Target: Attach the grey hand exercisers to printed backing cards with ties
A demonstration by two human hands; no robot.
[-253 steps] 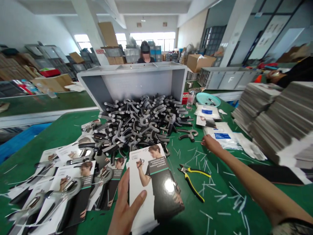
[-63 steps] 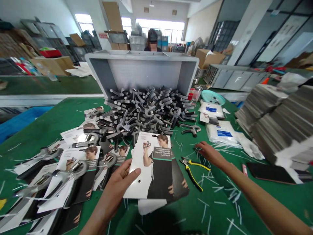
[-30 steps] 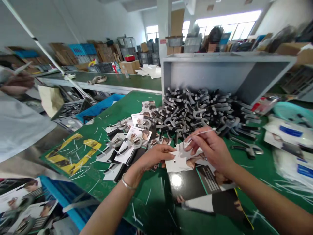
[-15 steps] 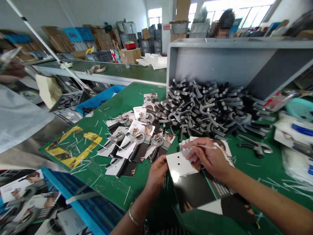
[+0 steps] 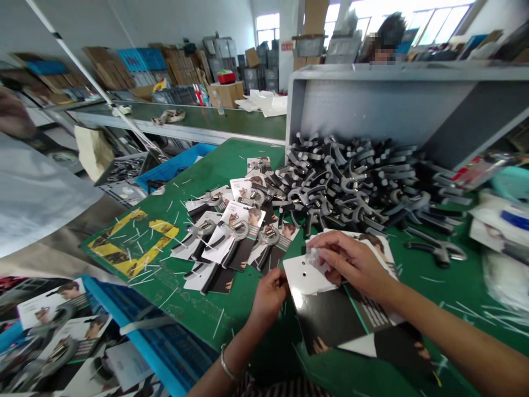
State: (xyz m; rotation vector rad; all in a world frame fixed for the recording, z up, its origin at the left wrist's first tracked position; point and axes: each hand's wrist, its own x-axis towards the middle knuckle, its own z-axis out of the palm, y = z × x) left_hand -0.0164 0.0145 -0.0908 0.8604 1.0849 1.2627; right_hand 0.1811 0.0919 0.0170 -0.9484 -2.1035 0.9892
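Observation:
My left hand (image 5: 270,298) is closed at the left edge of a black-and-white packaging card (image 5: 330,317), with its fingertips partly hidden behind that edge. The card has two small dark holes near its top left corner. Above the holes, my right hand (image 5: 355,264) pinches a small translucent plastic piece (image 5: 313,257) between thumb and fingers. More printed cards lie under this one. To the left, several cards (image 5: 231,231) carry grey-and-black spring hand grips. A single hand grip (image 5: 438,248) lies to the right of my right hand.
A big heap of hand grips (image 5: 343,182) spills from a tipped grey crate (image 5: 384,105). Thin white strips litter the green table (image 5: 194,320). A blue crate (image 5: 140,331) of carded grips stands at lower left. Plastic bags (image 5: 502,264) lie at right. A person (image 5: 386,41) is behind the crate.
The white strip that stuck out from my right fingers no longer shows; a translucent piece is now at the fingertips. Both hands stay at the card. The view has shifted slightly.

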